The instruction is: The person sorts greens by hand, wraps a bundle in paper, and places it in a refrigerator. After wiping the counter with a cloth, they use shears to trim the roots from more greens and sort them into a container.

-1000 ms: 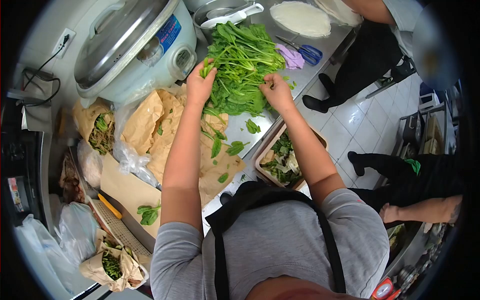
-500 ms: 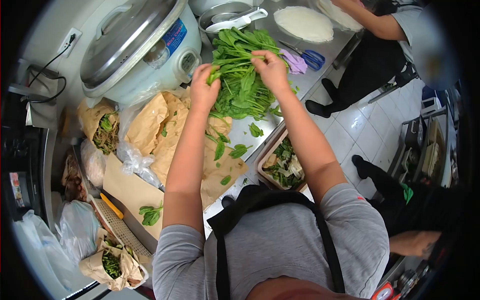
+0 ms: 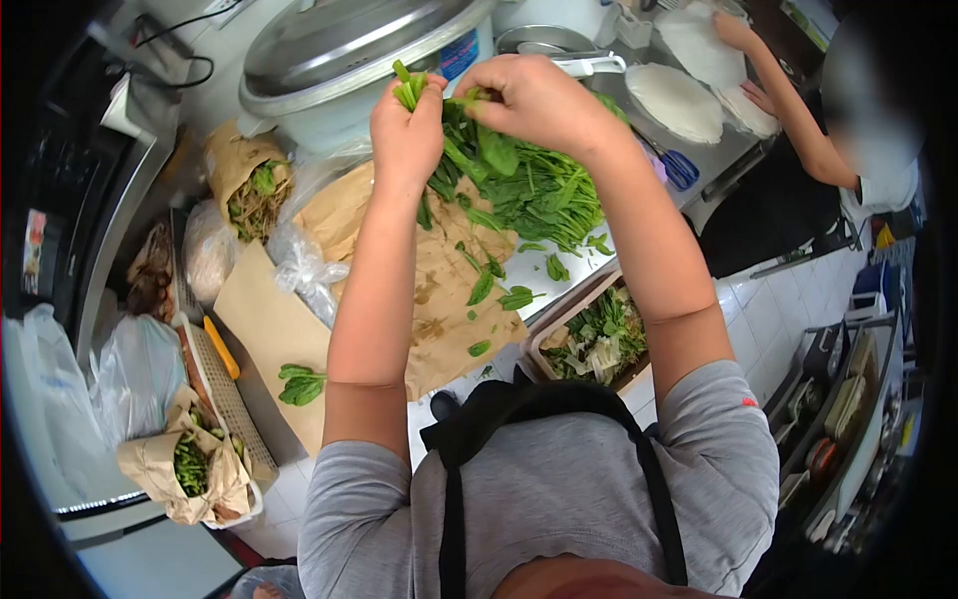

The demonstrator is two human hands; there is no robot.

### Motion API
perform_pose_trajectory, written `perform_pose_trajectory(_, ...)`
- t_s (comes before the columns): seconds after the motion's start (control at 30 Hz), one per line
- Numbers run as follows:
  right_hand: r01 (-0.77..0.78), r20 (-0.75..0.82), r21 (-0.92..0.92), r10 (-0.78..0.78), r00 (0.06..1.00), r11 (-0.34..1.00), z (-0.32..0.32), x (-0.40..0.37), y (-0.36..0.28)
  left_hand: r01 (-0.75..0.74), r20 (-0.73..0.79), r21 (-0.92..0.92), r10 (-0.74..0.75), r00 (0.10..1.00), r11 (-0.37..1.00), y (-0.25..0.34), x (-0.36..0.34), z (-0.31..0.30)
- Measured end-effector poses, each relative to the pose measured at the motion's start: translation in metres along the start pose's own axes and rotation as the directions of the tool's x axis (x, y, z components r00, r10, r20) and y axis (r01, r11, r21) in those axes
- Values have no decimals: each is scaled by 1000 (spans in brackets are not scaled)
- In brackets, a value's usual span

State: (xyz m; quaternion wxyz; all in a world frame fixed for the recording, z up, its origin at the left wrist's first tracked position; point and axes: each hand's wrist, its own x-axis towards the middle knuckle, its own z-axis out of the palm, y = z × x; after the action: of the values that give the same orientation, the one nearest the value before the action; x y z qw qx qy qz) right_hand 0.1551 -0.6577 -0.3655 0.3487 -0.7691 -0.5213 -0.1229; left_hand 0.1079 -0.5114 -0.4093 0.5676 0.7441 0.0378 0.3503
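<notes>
My left hand is closed round a bundle of green stems, whose ends stick up above the fist. Close beside it, my right hand pinches at leafy greens of the same bunch, its fingers partly hidden behind the hand. Below and to the right, a large pile of leafy greens lies on the metal counter. Brown paper is spread under my forearms, with a few loose leaves on it and around it.
A rice cooker stands at the back. Near the counter's front edge is a bin of scraps. White dough sheets and a blue-handled tool lie right, beside a co-worker's arm. A yellow-handled knife rests left.
Both my hands have risen toward the rice cooker and come closer together, with the stems in my left. The view has shifted, and the co-worker's hands now show at the dough sheets.
</notes>
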Motion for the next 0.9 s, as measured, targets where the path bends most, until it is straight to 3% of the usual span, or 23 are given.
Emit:
perform_pose_trajectory(0.07,67,-52,42,-64,997,997,18,9,-13,173,10,-196,-175,985,965,-10,0,-12)
perform_pose_trajectory(0.17,138,-133,78,-127,983,987,43,15,-29,163,-25,-282,-177,984,945,-19,-8,-34)
perform_pose_trajectory(0.3,126,-193,156,-94,977,980,72,22,-51,285,-79,-138,-298,951,948,-15,-17,-69)
perform_pose_trajectory(0.4,1,-263,249,66,962,969,87,28,-69,106,-112,-63,-112,987,992,-22,-24,-91)
perform_pose_trajectory(0.5,-55,-338,494,250,907,868,118,30,-82,64,-155,179,-36,987,982,-5,-40,-102)
perform_pose_trajectory(0.57,58,-468,498,212,858,865,148,29,-85,131,-135,155,-111,985,979,-11,-53,-103)
perform_pose_trajectory(0.63,145,-551,562,238,799,815,179,33,-92,45,-141,233,-12,990,972,-22,-66,-112)
perform_pose_trajectory(0.67,24,-326,781,375,868,624,181,30,-100,63,-164,161,-37,986,985,-26,-72,-117)
perform_pose_trajectory(0.7,-8,-310,726,337,889,687,193,32,-92,84,-186,88,-67,980,993,-30,-78,-124)
perform_pose_trajectory(0.73,-34,-278,736,348,895,676,195,32,-98,52,-198,175,-17,980,983,-34,-84,-133)
perform_pose_trajectory(0.83,-64,-307,647,336,890,760,198,36,-105,272,-333,71,-234,914,960,-28,-89,-173)
perform_pose_trajectory(0.9,-56,-328,569,289,899,820,198,43,-117,225,-305,-116,-250,919,968,-22,-87,-215)
